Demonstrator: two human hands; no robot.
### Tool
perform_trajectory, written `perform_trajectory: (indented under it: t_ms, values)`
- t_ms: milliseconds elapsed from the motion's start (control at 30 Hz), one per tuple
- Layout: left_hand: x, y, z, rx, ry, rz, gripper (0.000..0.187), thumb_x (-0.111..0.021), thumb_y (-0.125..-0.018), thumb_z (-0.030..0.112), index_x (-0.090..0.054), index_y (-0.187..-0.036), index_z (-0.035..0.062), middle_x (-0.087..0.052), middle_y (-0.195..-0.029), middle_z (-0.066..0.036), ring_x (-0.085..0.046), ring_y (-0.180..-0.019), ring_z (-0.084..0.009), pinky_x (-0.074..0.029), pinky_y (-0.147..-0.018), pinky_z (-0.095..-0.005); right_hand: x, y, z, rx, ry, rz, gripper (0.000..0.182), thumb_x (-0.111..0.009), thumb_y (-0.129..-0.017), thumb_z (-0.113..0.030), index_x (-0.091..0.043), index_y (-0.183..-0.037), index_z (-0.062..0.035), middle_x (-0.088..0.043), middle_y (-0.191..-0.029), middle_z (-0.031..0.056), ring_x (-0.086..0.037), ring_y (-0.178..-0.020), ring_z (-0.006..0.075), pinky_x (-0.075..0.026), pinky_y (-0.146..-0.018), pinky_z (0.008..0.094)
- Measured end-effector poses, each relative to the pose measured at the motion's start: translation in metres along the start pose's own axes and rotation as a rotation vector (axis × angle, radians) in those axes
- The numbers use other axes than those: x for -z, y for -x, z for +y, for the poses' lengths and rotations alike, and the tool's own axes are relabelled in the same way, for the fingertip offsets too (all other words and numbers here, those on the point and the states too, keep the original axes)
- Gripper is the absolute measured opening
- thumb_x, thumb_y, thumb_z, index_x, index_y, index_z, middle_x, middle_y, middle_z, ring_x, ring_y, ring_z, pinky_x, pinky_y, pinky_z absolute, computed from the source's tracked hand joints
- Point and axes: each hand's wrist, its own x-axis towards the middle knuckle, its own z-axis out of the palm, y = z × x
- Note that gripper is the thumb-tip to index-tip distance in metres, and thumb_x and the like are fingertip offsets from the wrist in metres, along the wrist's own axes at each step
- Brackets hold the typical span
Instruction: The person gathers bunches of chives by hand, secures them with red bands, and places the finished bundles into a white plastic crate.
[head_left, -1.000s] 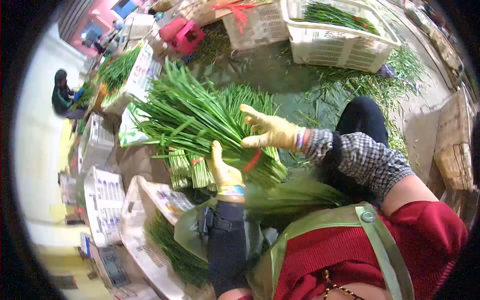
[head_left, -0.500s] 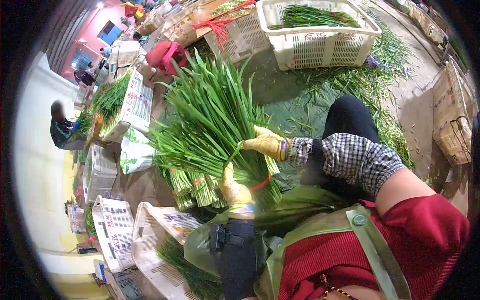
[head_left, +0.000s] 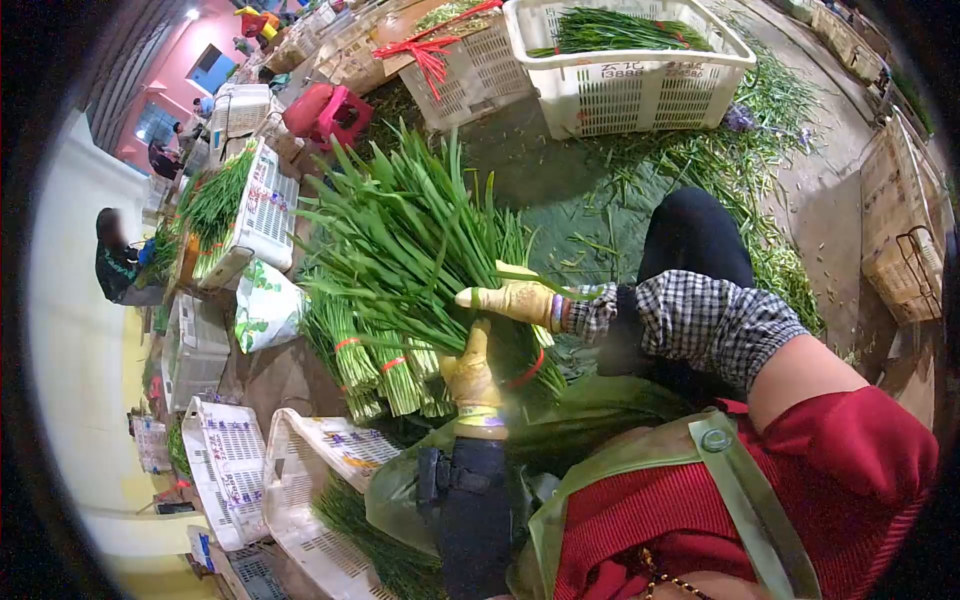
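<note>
A large bunch of long green leafy stalks [head_left: 405, 225] fans out toward the upper left, with a red band round its lower end. My left hand [head_left: 474, 380], in a yellow glove, is closed at the near side of the bunch. From the right, my right hand [head_left: 515, 300], also gloved, grips the bunch, its fingers partly among the leaves. Below the bunch lie several smaller bundles [head_left: 402, 385] tied with red bands.
A white crate [head_left: 640, 95] of greens stands at the top. Red ties [head_left: 425, 60] lie over another crate. White crates [head_left: 225, 470] stand at lower left, and a wooden-looking crate [head_left: 905, 225] at right. Loose trimmings [head_left: 760, 200] litter the floor. A person [head_left: 122, 260] is at far left.
Both hands have shifted slightly; the right hand moved a little left and down, closer to the left hand. The leaves of the bunch have shifted, and the view has turned slightly.
</note>
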Motion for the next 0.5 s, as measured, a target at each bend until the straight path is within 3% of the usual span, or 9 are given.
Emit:
perform_trajectory:
  t_ms: [133, 167, 233, 300, 333, 367, 400, 467, 500]
  values:
    - [0.007, -0.008, -0.015, -0.034, 0.098, 0.027, 0.046, -0.069, -0.082, 0.002, -0.054, -0.125, 0.0019, -0.061, -0.119, -0.007, -0.061, -0.096, -0.0222, -0.051, -0.087, -0.0368, 0.007, -0.010, 0.008, 0.081, -0.081, 0.020, 0.044, -0.065, -0.089, -0.022, -0.053, -0.128, -0.0069, -0.060, -0.124, 0.0128, -0.055, -0.113, 0.0185, -0.036, -0.104, 0.0339]
    - [0.006, -0.007, -0.011, 0.005, 0.142, 0.065, 0.043, -0.071, -0.081, 0.007, -0.057, -0.121, -0.0005, -0.062, -0.116, -0.007, -0.060, -0.095, -0.0199, -0.050, -0.086, -0.0346, 0.005, -0.031, 0.045, 0.120, -0.262, -0.003, 0.035, -0.062, -0.090, -0.017, -0.056, -0.122, -0.0053, -0.063, -0.114, 0.0109, -0.058, -0.103, 0.0181, -0.043, -0.095, 0.0326]
    - [0.006, -0.009, -0.010, 0.070, 0.214, 0.112, 0.041, -0.074, -0.081, 0.012, -0.059, -0.116, -0.0025, -0.063, -0.113, -0.007, -0.059, -0.094, -0.0178, -0.049, -0.084, -0.0326, 0.017, -0.023, 0.045, 0.383, 0.539, 0.002, 0.032, -0.059, -0.091, -0.018, -0.058, -0.120, -0.0043, -0.065, -0.107, 0.0076, -0.060, -0.094, 0.0165, -0.047, -0.087, 0.0321]
    - [0.015, -0.016, -0.017, 0.126, 0.272, 0.132, 0.041, -0.075, -0.080, 0.014, -0.060, -0.115, -0.0020, -0.062, -0.113, -0.007, -0.058, -0.093, -0.0180, -0.049, -0.083, -0.0330, 0.019, -0.027, 0.052, 0.237, 0.339, -0.004, 0.036, -0.058, -0.091, -0.023, -0.058, -0.121, -0.0035, -0.067, -0.107, 0.0087, -0.061, -0.093, 0.0174, -0.048, -0.086, 0.0331]
    - [0.021, -0.019, -0.020, 0.144, 0.255, 0.138, 0.041, -0.073, -0.082, 0.014, -0.059, -0.118, 0.0004, -0.062, -0.115, -0.007, -0.060, -0.094, -0.0201, -0.050, -0.084, -0.0357, 0.014, -0.032, 0.058, 0.056, -0.209, 0.060, 0.037, -0.058, -0.092, -0.026, -0.059, -0.120, -0.0030, -0.067, -0.106, 0.0085, -0.061, -0.092, 0.0176, -0.048, -0.085, 0.0332]
    - [0.025, -0.020, -0.019, 0.161, 0.239, 0.145, 0.042, -0.071, -0.083, 0.014, -0.058, -0.121, 0.0028, -0.062, -0.116, -0.006, -0.061, -0.095, -0.0223, -0.052, -0.085, -0.0385, 0.017, -0.029, 0.054, 0.066, -0.195, 0.021, 0.037, -0.056, -0.094, -0.029, -0.059, -0.120, -0.0027, -0.068, -0.104, 0.0086, -0.062, -0.088, 0.0185, -0.049, -0.083, 0.0338]
    - [0.028, -0.021, -0.019, 0.177, 0.223, 0.151, 0.042, -0.069, -0.084, 0.014, -0.057, -0.124, 0.0051, -0.062, -0.118, -0.006, -0.063, -0.096, -0.0244, -0.054, -0.086, -0.0412, 0.014, -0.032, 0.054, 0.030, -0.359, -0.011, 0.049, -0.057, -0.092, -0.042, -0.061, -0.118, 0.0000, -0.068, -0.101, 0.0116, -0.063, -0.087, 0.0205, -0.049, -0.082, 0.0352]
    - [0.035, -0.025, -0.027, 0.151, 0.214, 0.144, 0.042, -0.069, -0.085, 0.017, -0.056, -0.124, 0.0055, -0.061, -0.120, -0.005, -0.061, -0.101, -0.0234, -0.052, -0.088, -0.0413, 0.021, -0.025, 0.042, -0.292, 0.036, 0.143, 0.068, -0.055, -0.087, -0.059, -0.063, -0.114, 0.0029, -0.069, -0.099, 0.0152, -0.063, -0.089, 0.0211, -0.049, -0.085, 0.0345]
    - [0.036, -0.027, -0.030, 0.139, 0.212, 0.144, 0.042, -0.068, -0.085, 0.018, -0.056, -0.124, 0.0055, -0.061, -0.120, -0.005, -0.060, -0.103, -0.0231, -0.052, -0.089, -0.0414, 0.021, -0.027, 0.046, -0.304, 0.112, 0.149, 0.073, -0.054, -0.086, -0.063, -0.064, -0.114, 0.0035, -0.069, -0.100, 0.0164, -0.064, -0.091, 0.0214, -0.049, -0.086, 0.0346]
